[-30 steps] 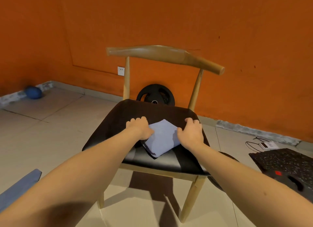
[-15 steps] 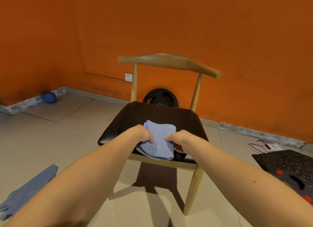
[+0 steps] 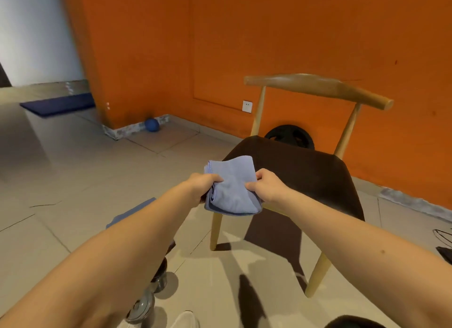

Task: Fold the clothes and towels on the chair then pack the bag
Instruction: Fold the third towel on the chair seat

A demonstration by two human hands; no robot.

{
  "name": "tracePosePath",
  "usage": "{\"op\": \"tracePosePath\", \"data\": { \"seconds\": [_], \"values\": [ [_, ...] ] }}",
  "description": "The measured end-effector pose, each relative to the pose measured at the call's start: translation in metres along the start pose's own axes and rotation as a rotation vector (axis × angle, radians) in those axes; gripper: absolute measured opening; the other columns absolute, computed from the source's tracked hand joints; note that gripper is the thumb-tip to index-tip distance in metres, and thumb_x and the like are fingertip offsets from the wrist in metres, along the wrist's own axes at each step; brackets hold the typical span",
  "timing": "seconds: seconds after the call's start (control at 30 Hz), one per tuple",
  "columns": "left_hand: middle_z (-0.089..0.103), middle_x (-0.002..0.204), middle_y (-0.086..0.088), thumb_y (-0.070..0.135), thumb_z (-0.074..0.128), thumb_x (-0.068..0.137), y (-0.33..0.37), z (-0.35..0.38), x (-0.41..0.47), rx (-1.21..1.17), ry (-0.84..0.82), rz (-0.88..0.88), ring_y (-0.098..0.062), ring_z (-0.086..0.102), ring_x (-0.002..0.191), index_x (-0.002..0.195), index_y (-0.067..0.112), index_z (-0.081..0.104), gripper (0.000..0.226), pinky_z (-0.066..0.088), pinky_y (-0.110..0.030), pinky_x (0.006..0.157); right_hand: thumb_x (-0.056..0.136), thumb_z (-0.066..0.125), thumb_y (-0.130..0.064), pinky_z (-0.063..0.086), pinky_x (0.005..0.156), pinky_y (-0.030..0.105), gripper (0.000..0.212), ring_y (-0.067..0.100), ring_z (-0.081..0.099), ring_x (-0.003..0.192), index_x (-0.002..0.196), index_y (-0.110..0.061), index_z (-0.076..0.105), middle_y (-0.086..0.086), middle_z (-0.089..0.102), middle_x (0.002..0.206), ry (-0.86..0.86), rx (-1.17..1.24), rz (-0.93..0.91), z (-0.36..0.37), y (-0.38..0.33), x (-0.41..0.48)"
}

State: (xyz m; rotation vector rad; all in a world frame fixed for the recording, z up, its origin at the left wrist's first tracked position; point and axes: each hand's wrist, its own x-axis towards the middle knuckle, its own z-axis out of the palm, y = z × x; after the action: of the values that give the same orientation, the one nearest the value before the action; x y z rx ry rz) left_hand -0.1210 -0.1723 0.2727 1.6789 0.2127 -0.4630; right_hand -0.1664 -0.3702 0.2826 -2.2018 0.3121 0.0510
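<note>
A folded light-blue towel (image 3: 232,188) hangs in the air just off the front left corner of the chair (image 3: 305,171). My left hand (image 3: 204,184) grips its left edge, fingers curled round the folds. My right hand (image 3: 265,186) pinches its right edge. The chair has a dark seat and a wooden back rail, and nothing lies on the seat. A blue-grey cloth (image 3: 129,214) lies on the floor under my left forearm, partly hidden. No bag is in view.
A dumbbell (image 3: 149,296) lies on the floor near my white shoe (image 3: 186,320). A black weight plate (image 3: 289,138) leans on the orange wall behind the chair. A blue ball (image 3: 151,124) sits by the wall corner and a dark blue mat (image 3: 58,105) lies far left.
Both hands went from pressing the towel on the seat to lifting it off. The towel now hangs left of the seat, and my view has swung left.
</note>
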Motion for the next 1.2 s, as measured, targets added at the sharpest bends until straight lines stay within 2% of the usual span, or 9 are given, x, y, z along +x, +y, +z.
{"op": "tracePosePath", "data": {
  "seconds": [0.1, 0.17, 0.3, 0.43, 0.53, 0.67, 0.83, 0.97, 1.2],
  "values": [
    [0.064, 0.071, -0.009, 0.012, 0.079, 0.087, -0.019, -0.037, -0.03, 0.062, 0.135, 0.108, -0.017, 0.065, 0.059, 0.076, 0.007, 0.061, 0.021, 0.05, -0.022, 0.048, 0.094, 0.065, -0.025, 0.052, 0.065, 0.034, 0.023, 0.026, 0.064, 0.097, 0.11, -0.012, 0.055, 0.009, 0.063, 0.105, -0.068, -0.023, -0.054, 0.031, -0.017, -0.02],
    [0.048, 0.052, -0.001, 0.007, 0.078, 0.085, -0.038, -0.065, -0.057, 0.112, 0.239, 0.207, -0.006, 0.048, 0.036, 0.056, 0.012, 0.048, 0.043, 0.036, -0.019, 0.037, 0.093, 0.066, -0.024, 0.051, 0.06, 0.033, 0.02, 0.025, 0.064, 0.09, 0.104, -0.01, 0.056, 0.009, 0.063, 0.096, -0.133, -0.064, -0.087, 0.057, -0.032, -0.038],
    [0.049, 0.078, -0.002, 0.014, 0.08, 0.084, -0.066, -0.107, -0.103, 0.192, 0.381, 0.336, -0.018, 0.053, 0.071, 0.091, 0.008, 0.046, 0.036, 0.038, -0.029, 0.057, 0.086, 0.067, -0.019, 0.039, 0.058, 0.034, 0.021, 0.021, 0.048, 0.069, 0.086, -0.009, 0.049, 0.008, 0.047, 0.073, -0.148, -0.226, -0.244, 0.097, -0.06, -0.071],
    [0.047, 0.089, -0.001, 0.016, 0.07, 0.094, -0.085, -0.147, -0.153, 0.255, 0.502, 0.388, -0.022, 0.053, 0.086, 0.107, 0.01, 0.037, 0.036, 0.042, -0.032, 0.069, 0.093, 0.067, -0.02, 0.036, 0.055, 0.031, 0.041, 0.017, 0.046, 0.072, 0.115, -0.011, 0.034, 0.006, 0.047, 0.089, -0.201, -0.285, -0.394, 0.133, -0.089, -0.106],
    [0.052, 0.092, -0.008, 0.019, 0.065, 0.095, -0.087, -0.178, -0.181, 0.424, 0.562, 0.34, -0.026, 0.052, 0.084, 0.111, 0.01, 0.037, 0.034, 0.047, -0.044, 0.071, 0.096, 0.061, -0.016, 0.039, 0.06, 0.038, 0.035, 0.03, 0.052, 0.082, 0.118, -0.015, 0.034, 0.005, 0.051, 0.093, -0.262, -0.284, -0.548, 0.157, -0.108, -0.125],
    [0.057, 0.097, -0.015, 0.02, 0.064, 0.094, -0.093, -0.214, -0.199, 0.577, 0.566, 0.263, -0.028, 0.058, 0.083, 0.115, 0.012, 0.036, 0.036, 0.056, -0.049, 0.074, 0.097, 0.061, -0.02, 0.049, 0.08, 0.042, 0.004, 0.033, 0.061, 0.098, 0.098, -0.017, 0.06, 0.006, 0.065, 0.101, -0.313, -0.297, -0.686, 0.197, -0.125, -0.132],
    [0.054, 0.098, -0.012, 0.016, 0.068, 0.094, -0.118, -0.257, -0.206, 0.513, 0.58, 0.167, -0.022, 0.058, 0.081, 0.118, 0.013, 0.033, 0.042, 0.057, -0.038, 0.063, 0.099, 0.062, -0.043, 0.05, 0.079, 0.039, 0.036, 0.022, 0.058, 0.086, 0.104, -0.008, 0.069, 0.012, 0.068, 0.102, -0.538, -0.219, -0.634, 0.252, -0.141, -0.14],
    [0.057, 0.105, -0.017, 0.02, 0.067, 0.098, -0.161, -0.289, -0.204, 0.35, 0.602, 0.113, -0.027, 0.068, 0.078, 0.121, 0.012, 0.032, 0.043, 0.057, -0.032, 0.05, 0.092, 0.059, -0.065, 0.051, 0.085, 0.043, 0.058, 0.027, 0.062, 0.096, 0.113, -0.011, 0.067, 0.013, 0.067, 0.109, -0.685, -0.224, -0.571, 0.306, -0.145, -0.142],
    [0.052, 0.093, -0.012, 0.042, 0.049, 0.105, -0.243, -0.344, -0.177, 0.182, 0.65, 0.048, -0.02, 0.054, 0.055, 0.11, 0.015, 0.034, 0.031, 0.047, -0.029, 0.044, 0.084, 0.069, -0.067, 0.032, 0.055, 0.03, 0.057, 0.018, 0.039, 0.059, 0.076, -0.014, 0.05, 0.003, 0.041, 0.064, -0.839, -0.299, -0.528, 0.414, -0.139, -0.148]
  ]
}}
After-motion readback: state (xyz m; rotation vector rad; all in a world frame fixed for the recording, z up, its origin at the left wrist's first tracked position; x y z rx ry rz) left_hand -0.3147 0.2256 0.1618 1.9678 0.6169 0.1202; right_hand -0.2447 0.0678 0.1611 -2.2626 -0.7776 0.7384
